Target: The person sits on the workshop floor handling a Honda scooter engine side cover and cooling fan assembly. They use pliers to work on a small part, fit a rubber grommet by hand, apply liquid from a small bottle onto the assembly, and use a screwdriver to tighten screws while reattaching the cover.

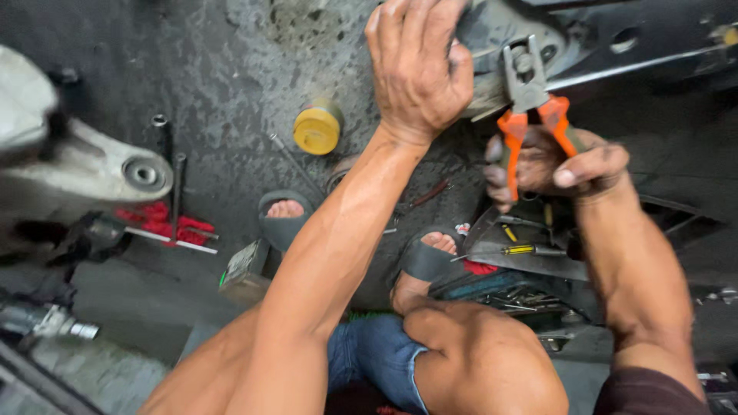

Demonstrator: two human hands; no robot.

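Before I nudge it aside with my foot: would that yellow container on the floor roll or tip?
The yellow container looks squat and round and seems to lie on its side, so it may well roll. The concrete floor looks rough, probably slowing it. It seems light.

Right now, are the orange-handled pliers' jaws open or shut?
Shut: the orange-handled steel pliers have their jaws closed on a dark metal part, handles squeezed in the right hand.

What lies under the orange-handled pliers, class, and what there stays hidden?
Below the orange-handled pliers, gripped by the right hand, lies a dark tool tray with a yellow-handled screwdriver. The hand and forearm cover part of the tray, so the rest cannot be seen.
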